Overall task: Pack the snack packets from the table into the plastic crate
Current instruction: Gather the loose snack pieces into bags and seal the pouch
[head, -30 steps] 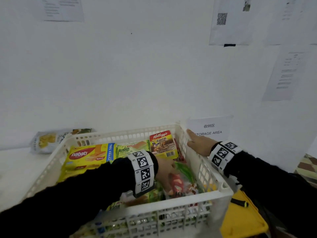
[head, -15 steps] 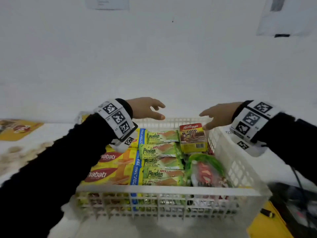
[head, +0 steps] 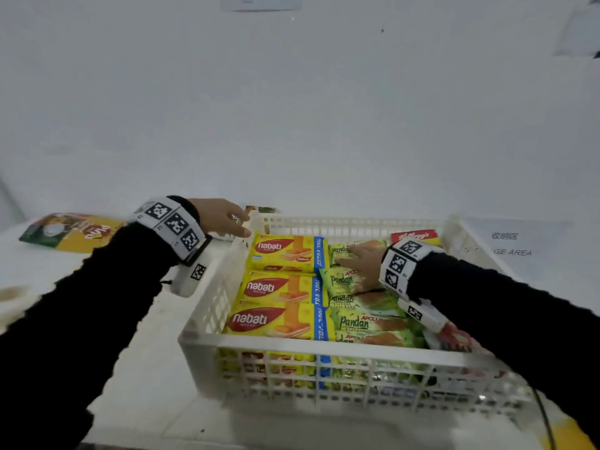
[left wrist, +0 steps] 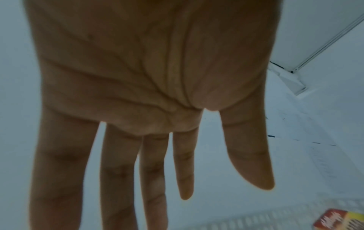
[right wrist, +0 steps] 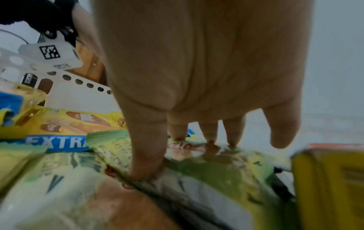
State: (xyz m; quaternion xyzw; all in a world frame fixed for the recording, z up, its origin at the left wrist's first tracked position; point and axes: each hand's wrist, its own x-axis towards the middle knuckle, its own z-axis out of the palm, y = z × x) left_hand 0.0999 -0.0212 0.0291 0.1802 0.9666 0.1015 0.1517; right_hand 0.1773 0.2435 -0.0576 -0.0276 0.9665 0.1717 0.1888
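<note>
Crate (head: 324,349) of white plastic sits on the bench (head: 146,368), packed with three yellow wafer packets (head: 279,319) on the left and green Pandan packets (head: 367,323) on the right. Farther in, the right hand (head: 363,264) presses straight fingertips (right wrist: 145,168) on a Pandan packet, its grip wide. Beyond the far left corner, the left hand (head: 220,217) hovers, grip wide and holding nothing, near a snack packet (head: 73,232) lying on the bench.
</note>
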